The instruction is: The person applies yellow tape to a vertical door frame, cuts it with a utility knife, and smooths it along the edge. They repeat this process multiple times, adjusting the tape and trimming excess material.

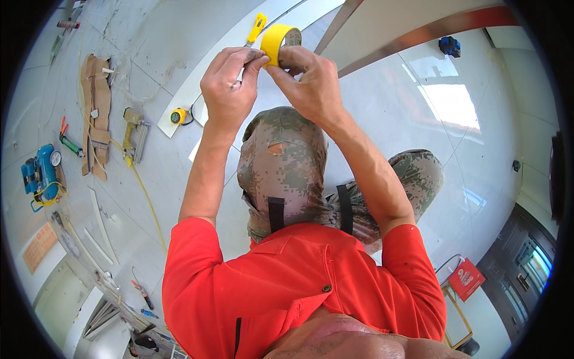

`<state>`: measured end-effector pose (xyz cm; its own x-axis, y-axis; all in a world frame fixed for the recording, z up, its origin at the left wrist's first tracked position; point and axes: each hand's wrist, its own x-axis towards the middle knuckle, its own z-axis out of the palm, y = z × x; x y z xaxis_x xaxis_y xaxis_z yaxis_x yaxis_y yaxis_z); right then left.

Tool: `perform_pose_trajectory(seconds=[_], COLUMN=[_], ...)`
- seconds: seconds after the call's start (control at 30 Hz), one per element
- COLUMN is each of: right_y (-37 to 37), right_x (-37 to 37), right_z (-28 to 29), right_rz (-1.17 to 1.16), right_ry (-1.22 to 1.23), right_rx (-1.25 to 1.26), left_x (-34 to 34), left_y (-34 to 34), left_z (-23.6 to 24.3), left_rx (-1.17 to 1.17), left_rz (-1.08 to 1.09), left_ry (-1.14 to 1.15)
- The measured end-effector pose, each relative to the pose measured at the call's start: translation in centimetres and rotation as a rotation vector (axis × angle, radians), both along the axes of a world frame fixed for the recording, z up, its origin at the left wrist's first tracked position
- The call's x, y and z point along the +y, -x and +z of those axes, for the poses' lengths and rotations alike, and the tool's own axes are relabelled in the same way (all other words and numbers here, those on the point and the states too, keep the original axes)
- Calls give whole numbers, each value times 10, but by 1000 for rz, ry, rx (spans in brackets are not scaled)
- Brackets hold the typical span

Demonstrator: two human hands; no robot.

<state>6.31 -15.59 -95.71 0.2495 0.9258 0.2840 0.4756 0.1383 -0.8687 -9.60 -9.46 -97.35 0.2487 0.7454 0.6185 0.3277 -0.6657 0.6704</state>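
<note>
Pretty sure I'm at the working-the-tape-end step: yellow tape roll [274, 43] is held up between both hands, out past the bent knee [281, 143]. Right hand [311, 84] grips its right side, fingers curled; left hand [230, 90] is pinched closed on the left edge, can't tell if a loose end's caught. Next move probably calls for a steady roll and gentle peel.

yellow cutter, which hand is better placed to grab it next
Probably the left hand: it is nearer the yellow cutter and only meets the yellow tape roll at its left edge. The right hand lies farther off and grips the roll, so it seems less free.
</note>
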Motion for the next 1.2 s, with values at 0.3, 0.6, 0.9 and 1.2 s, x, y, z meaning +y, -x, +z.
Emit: perform_pose_trajectory(seconds=[0.3,0.6,0.9,1.2], right_y=[1,5,8,0], right_x=[0,5,7,7], right_z=[-4,4,-1,-6], right_rz=[9,37,30,56], right_ry=[-26,-2,1,31], right_rx=[-21,-30,-26,-109], left_x=[2,1,2,9], left_y=[1,4,6,8], left_z=[-5,-2,-10,-8], left_rx=[-27,-66,-51,57], left_rz=[-35,0,5,-82], left_ry=[-31,-59,-27,122])
